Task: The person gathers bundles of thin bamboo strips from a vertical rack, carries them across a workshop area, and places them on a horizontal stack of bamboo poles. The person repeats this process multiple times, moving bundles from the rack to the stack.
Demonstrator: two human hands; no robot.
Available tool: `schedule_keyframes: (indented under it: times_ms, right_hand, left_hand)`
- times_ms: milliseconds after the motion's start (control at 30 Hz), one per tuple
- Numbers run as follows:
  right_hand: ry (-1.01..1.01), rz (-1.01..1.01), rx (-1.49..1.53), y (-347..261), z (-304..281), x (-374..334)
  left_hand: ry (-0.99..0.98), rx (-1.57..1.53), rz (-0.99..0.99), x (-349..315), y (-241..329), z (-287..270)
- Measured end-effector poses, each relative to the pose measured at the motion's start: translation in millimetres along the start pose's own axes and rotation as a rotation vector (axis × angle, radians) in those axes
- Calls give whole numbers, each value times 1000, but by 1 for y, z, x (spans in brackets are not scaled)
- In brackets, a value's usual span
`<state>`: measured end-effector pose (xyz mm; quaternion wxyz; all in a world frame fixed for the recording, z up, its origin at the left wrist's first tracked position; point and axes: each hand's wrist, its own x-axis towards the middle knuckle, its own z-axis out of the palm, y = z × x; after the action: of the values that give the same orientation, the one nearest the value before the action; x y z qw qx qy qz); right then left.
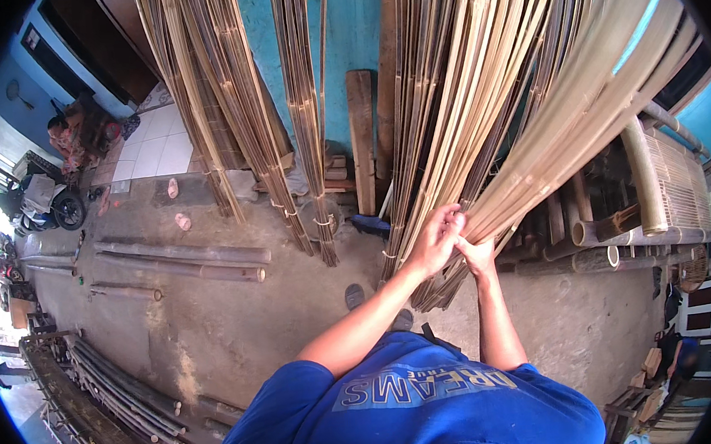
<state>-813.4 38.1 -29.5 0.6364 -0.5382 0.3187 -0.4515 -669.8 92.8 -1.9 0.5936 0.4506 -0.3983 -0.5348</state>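
A bundle of long pale bamboo strips [543,161] slants up to the right from my hands, its upper part smeared by motion. My right hand [479,256] is closed round the lower end of this bundle. Against its left side, my left hand [439,240] has its fingers curled in on the strip ends, close to the right hand. Just behind, more pale bamboo strips [448,123] lean against the blue wall. The tips of the strips in my grip are partly hidden by my fingers.
Tied bundles of darker strips [253,138] lean on the wall to the left. Bamboo poles [183,265] lie on the concrete floor, with more on a rack [102,392] at lower left. A bamboo bench [649,232] stands at right. A person [69,136] sits far left near a motorcycle [45,205].
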Motion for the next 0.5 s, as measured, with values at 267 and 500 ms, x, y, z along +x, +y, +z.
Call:
schedule_keyframes:
  times_ms: [267,500]
  right_hand:
    - [132,-79,14,-51,45,-20]
    - [87,-302,-653,-25,32,-43]
  left_hand:
    - [58,314,511,-9,77,42]
    - [184,180,569,7,131,77]
